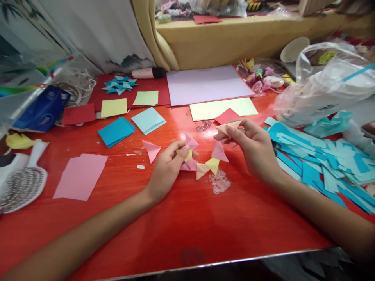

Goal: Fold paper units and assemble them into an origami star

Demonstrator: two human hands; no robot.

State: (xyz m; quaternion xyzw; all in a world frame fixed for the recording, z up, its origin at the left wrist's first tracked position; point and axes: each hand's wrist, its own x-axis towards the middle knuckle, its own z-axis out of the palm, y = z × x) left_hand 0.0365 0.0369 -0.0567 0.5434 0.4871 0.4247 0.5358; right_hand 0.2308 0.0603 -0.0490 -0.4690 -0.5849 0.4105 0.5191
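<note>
My left hand [170, 168] pinches one end of a curved chain of folded paper pieces [202, 171] in pink, yellow and peach, held over the red table [164, 238]. The chain bends round to a pink piece [219, 151] on its right. Up and to the right, my right hand [252, 146] is closed on a peach folded paper triangle [227, 128], thumb on top. The triangle is apart from the chain. A separate pink folded piece [151, 150] lies left of my left hand.
Pink sheets [80, 175], blue squares [116, 131] and light blue squares [149, 120] lie left. A blue paper star ring [119, 84] is behind them. Blue paper strips [325, 156] and a plastic bag [322, 89] crowd the right; a hairbrush [26, 183] lies far left.
</note>
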